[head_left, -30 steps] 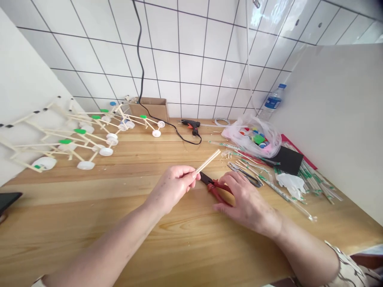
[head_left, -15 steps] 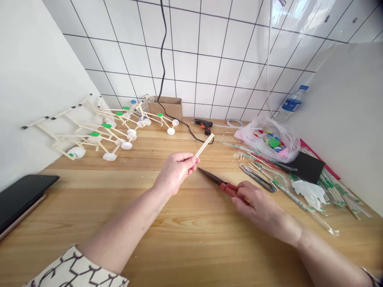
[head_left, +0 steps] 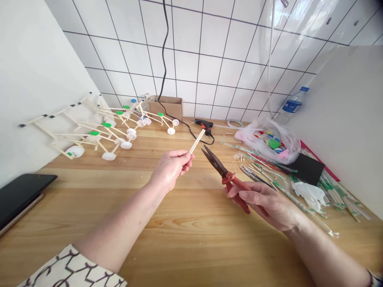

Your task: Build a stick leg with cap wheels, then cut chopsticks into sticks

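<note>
Two thin wooden sticks [head_left: 197, 141], held side by side, stick out from the closed fingers of my left hand [head_left: 172, 169] above the table. My right hand [head_left: 263, 201] grips red-handled scissors [head_left: 229, 177] with dark blades, lifted over the table. The blades are slightly parted and point up and left, close to the sticks but apart from them. Part of each stick is hidden inside my left fist. Small thread snips [head_left: 254, 175] lie on the table just behind my right hand, partly covered by it.
Several stick-built carts [head_left: 109, 133] with white wheels stand at the left. A glue gun [head_left: 204, 124] and a cardboard box [head_left: 165, 108] are at the back. A plastic bag [head_left: 290, 141] of caps, wrapped sticks [head_left: 332, 187] and a bottle [head_left: 295, 104] occupy the right; a phone [head_left: 26, 195] lies left.
My right hand has picked the scissors up off the table, turned palm upward, and parted the blades a little. My left hand has shifted slightly left with the sticks.
</note>
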`<state>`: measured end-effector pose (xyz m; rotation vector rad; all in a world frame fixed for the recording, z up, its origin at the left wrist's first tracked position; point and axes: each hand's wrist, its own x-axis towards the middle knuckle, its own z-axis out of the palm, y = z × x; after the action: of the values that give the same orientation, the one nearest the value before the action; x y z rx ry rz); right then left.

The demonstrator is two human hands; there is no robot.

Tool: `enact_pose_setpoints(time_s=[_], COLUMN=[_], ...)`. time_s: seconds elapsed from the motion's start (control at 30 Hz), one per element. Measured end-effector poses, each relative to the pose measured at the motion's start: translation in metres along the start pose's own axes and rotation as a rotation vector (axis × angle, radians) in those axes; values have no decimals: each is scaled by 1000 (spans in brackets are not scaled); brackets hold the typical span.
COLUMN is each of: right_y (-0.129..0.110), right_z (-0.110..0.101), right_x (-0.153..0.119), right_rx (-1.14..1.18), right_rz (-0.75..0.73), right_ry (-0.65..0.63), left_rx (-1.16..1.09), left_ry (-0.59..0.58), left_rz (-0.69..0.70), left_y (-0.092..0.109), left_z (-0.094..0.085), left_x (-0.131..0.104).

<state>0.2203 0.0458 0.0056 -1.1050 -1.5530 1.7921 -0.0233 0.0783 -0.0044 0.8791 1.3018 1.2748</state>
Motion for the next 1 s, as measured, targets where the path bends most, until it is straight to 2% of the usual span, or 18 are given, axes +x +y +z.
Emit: enact_pose_setpoints(time_s=[0.23, 0.57, 1.0], right_y=[4, 3, 3], right_z=[-1, 8, 10], right_x=[-3, -3, -2], right_rx=[-197, -280, -453], right_rz=[3, -65, -169], right_ry=[31, 5, 19], left_rx=[36, 322, 315], left_ry=[-19, -135, -192], left_rz=[-7, 82, 9], left_y=[6, 4, -6], left_z=[10, 13, 20], left_x=[-11, -21, -24])
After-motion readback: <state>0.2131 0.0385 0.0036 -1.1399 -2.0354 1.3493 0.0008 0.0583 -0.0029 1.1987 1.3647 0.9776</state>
